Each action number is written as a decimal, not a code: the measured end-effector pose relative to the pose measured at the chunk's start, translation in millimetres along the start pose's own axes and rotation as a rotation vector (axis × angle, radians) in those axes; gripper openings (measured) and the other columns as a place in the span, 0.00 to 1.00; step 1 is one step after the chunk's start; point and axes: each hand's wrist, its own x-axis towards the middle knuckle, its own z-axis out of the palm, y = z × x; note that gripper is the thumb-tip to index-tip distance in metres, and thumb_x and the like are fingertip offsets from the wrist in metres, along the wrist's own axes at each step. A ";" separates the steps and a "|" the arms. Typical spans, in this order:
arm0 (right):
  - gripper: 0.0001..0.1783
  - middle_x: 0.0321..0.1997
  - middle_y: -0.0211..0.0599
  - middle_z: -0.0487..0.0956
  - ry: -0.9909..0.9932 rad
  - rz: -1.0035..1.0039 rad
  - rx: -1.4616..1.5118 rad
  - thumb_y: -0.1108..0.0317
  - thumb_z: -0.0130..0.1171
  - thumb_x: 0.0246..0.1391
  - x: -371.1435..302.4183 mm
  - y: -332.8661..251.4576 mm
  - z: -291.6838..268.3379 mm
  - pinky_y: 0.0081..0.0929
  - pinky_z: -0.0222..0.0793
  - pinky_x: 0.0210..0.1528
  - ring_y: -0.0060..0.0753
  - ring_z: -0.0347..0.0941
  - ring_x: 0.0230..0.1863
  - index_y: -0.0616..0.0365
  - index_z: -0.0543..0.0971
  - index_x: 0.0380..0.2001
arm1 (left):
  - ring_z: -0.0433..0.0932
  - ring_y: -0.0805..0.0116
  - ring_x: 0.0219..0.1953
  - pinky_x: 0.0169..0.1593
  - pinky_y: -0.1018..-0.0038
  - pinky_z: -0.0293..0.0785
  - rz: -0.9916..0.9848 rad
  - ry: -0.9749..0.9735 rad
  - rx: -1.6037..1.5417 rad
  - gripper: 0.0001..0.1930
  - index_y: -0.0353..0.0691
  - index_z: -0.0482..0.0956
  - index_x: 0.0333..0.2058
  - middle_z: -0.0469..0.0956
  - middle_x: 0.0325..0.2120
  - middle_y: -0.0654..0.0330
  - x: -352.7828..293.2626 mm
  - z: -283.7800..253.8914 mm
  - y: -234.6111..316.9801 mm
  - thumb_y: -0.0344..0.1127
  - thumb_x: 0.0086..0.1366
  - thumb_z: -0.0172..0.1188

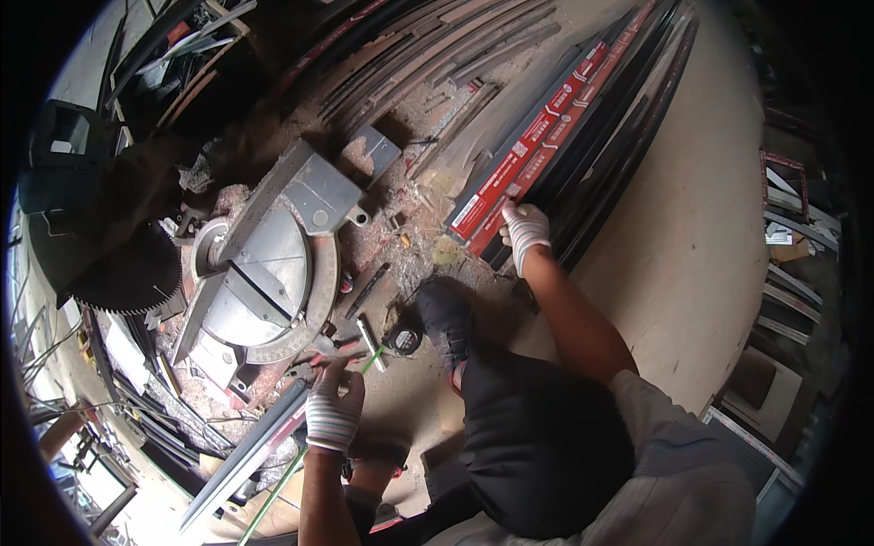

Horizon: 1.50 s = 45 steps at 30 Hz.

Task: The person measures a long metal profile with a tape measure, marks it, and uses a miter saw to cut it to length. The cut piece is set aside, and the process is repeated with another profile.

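My right hand [525, 235], in a striped white glove, is closed at the near end of a long profile covered in red printed film [553, 116]. Its thumb lies against the red edge; the other fingers are curled and partly hidden. My left hand [333, 409], gloved the same way, has its fingers drawn together beside the end of a grey metal profile [244, 453]. What those fingers hold is hidden. A green tape blade [273, 496] passes under this hand from a black tape measure [402, 340] lying on the floor. A white marker-like stick [370, 340] lies beside the tape measure.
A mitre saw's round metal base [264, 273] stands left of centre, its toothed blade [137, 273] further left. Bundled dark profiles [628, 136] lie at upper right, and loose strips [428, 55] at the back. Offcuts and debris litter the floor. My shoe [443, 318] is between my hands.
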 end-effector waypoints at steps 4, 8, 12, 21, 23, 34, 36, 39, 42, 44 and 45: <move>0.15 0.25 0.27 0.77 -0.060 0.077 -0.046 0.54 0.67 0.62 -8.4 -15.6 -5.1 0.21 0.72 0.19 0.20 0.72 0.19 0.55 0.78 0.38 | 0.81 0.69 0.36 0.45 0.71 0.78 0.022 -0.018 -0.002 0.16 0.35 0.80 0.52 0.84 0.34 0.56 10.8 10.6 -5.6 0.30 0.66 0.64; 0.16 0.21 0.27 0.75 -0.127 0.114 -0.013 0.53 0.67 0.63 -9.2 -23.7 -7.2 0.22 0.71 0.20 0.20 0.70 0.18 0.55 0.78 0.34 | 0.83 0.60 0.34 0.42 0.66 0.79 0.076 -0.009 -0.027 0.16 0.37 0.80 0.50 0.83 0.32 0.53 19.9 19.2 -3.0 0.31 0.63 0.66; 0.16 0.19 0.25 0.72 -0.186 0.125 0.111 0.54 0.68 0.61 -4.4 -22.3 -12.9 0.22 0.70 0.20 0.20 0.68 0.17 0.51 0.77 0.31 | 0.84 0.60 0.34 0.41 0.66 0.80 0.104 -0.018 -0.012 0.16 0.38 0.80 0.49 0.84 0.33 0.53 26.6 22.8 7.4 0.31 0.63 0.67; 0.24 0.48 0.31 0.76 -0.353 0.115 0.505 0.49 0.68 0.60 -11.3 -24.1 -13.5 0.40 0.70 0.52 0.31 0.72 0.48 0.48 0.73 0.51 | 0.83 0.62 0.37 0.46 0.68 0.77 0.147 -0.071 0.034 0.16 0.36 0.80 0.50 0.84 0.34 0.54 35.2 34.7 19.6 0.30 0.63 0.67; 0.38 0.72 0.37 0.67 -0.483 0.068 0.553 0.45 0.64 0.62 -19.3 -29.2 -9.6 0.51 0.59 0.72 0.42 0.61 0.74 0.48 0.65 0.69 | 0.83 0.59 0.38 0.47 0.66 0.77 0.134 -0.100 0.038 0.16 0.35 0.80 0.49 0.84 0.35 0.53 36.6 34.5 28.0 0.31 0.63 0.66; 0.45 0.73 0.44 0.66 -0.329 0.200 0.445 0.37 0.59 0.62 -26.0 -39.3 -6.6 0.50 0.65 0.70 0.46 0.64 0.72 0.55 0.63 0.71 | 0.83 0.57 0.35 0.39 0.64 0.79 0.234 -0.100 -0.073 0.17 0.35 0.79 0.49 0.83 0.34 0.49 57.2 49.1 68.4 0.34 0.63 0.67; 0.43 0.65 0.39 0.73 -0.322 0.068 0.474 0.37 0.62 0.60 -29.7 -47.3 -5.4 0.49 0.68 0.66 0.38 0.69 0.65 0.55 0.66 0.68 | 0.82 0.55 0.36 0.42 0.64 0.79 0.253 -0.091 -0.149 0.19 0.34 0.77 0.51 0.82 0.33 0.49 67.1 55.4 73.8 0.33 0.62 0.67; 0.37 0.54 0.31 0.76 -0.376 -0.049 0.466 0.38 0.64 0.59 -37.1 -61.4 -4.9 0.44 0.74 0.57 0.29 0.72 0.55 0.52 0.73 0.61 | 0.80 0.55 0.38 0.45 0.63 0.78 0.342 0.040 -0.114 0.24 0.33 0.74 0.56 0.79 0.37 0.50 85.5 52.4 106.0 0.32 0.62 0.67; 0.30 0.33 0.31 0.77 -0.316 -0.054 0.383 0.36 0.64 0.58 -54.5 -78.7 12.5 0.32 0.80 0.34 0.28 0.77 0.36 0.55 0.78 0.40 | 0.78 0.51 0.49 0.53 0.61 0.76 0.414 0.127 -0.147 0.32 0.32 0.68 0.62 0.75 0.49 0.45 104.9 42.2 125.7 0.32 0.61 0.68; 0.31 0.28 0.34 0.76 -0.314 -0.042 0.336 0.36 0.64 0.58 -68.1 -88.2 24.3 0.28 0.79 0.27 0.29 0.77 0.28 0.58 0.78 0.34 | 0.75 0.45 0.52 0.56 0.56 0.74 0.499 0.188 -0.069 0.35 0.32 0.65 0.64 0.72 0.52 0.43 118.9 31.8 143.7 0.33 0.60 0.69; 0.32 0.28 0.35 0.76 -0.291 -0.018 0.285 0.36 0.63 0.58 -76.0 -92.7 28.3 0.27 0.78 0.26 0.29 0.76 0.25 0.59 0.78 0.34 | 0.73 0.49 0.59 0.63 0.62 0.69 0.486 0.167 -0.010 0.34 0.32 0.66 0.65 0.71 0.57 0.44 120.5 23.5 158.6 0.31 0.63 0.68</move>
